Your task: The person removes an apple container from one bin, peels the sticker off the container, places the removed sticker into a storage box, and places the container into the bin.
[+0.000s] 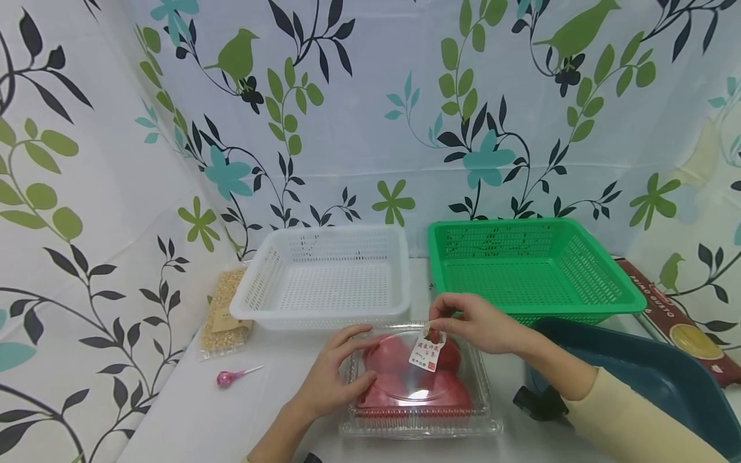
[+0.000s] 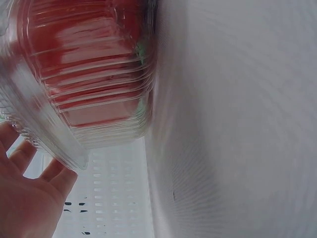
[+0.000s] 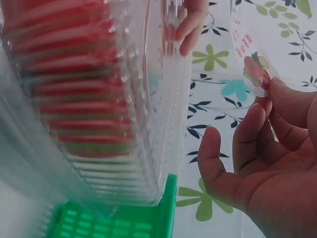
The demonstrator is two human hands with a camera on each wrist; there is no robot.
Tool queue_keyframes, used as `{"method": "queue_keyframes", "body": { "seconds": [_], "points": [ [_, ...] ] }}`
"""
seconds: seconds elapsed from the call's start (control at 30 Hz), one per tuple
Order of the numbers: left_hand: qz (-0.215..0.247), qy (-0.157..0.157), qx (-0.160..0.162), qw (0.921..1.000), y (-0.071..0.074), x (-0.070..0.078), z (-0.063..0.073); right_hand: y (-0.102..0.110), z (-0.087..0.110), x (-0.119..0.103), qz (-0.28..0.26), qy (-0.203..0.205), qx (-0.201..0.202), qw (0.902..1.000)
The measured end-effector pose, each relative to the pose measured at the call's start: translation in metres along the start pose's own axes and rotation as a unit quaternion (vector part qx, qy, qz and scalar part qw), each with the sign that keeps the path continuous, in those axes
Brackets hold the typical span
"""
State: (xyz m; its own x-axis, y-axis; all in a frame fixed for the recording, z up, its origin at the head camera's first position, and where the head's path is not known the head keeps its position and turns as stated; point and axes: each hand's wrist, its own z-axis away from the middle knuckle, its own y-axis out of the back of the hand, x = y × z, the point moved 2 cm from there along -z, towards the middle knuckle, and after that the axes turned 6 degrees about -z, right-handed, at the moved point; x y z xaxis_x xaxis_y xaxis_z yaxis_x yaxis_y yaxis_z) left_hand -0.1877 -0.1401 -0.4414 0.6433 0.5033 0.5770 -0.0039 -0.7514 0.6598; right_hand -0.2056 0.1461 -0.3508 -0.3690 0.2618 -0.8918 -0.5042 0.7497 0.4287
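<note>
A clear plastic clamshell box with large red round fruits inside stands on the table in front of me. My left hand rests on the left side of its lid with fingers spread; in the left wrist view the fingertips touch the rim. Between thumb and fingertips, my right hand pinches the top end of a white sticker label with red writing and a fruit picture. The right wrist view shows this label raised off the lid, slightly curved.
Behind the box stand a white basket and a green basket. To the right lies a dark blue tub, with a red packet beyond. On the left are a lollipop and a bag of grains.
</note>
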Motion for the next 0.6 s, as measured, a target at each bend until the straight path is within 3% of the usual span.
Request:
{"method": "queue_keyframes", "body": {
  "seconds": [0.6],
  "points": [
    [0.005,-0.008,0.001,1.0000,0.000,-0.001,0.000,0.035,0.029,0.014,0.047,0.008,0.016,0.9987]
  ]
}}
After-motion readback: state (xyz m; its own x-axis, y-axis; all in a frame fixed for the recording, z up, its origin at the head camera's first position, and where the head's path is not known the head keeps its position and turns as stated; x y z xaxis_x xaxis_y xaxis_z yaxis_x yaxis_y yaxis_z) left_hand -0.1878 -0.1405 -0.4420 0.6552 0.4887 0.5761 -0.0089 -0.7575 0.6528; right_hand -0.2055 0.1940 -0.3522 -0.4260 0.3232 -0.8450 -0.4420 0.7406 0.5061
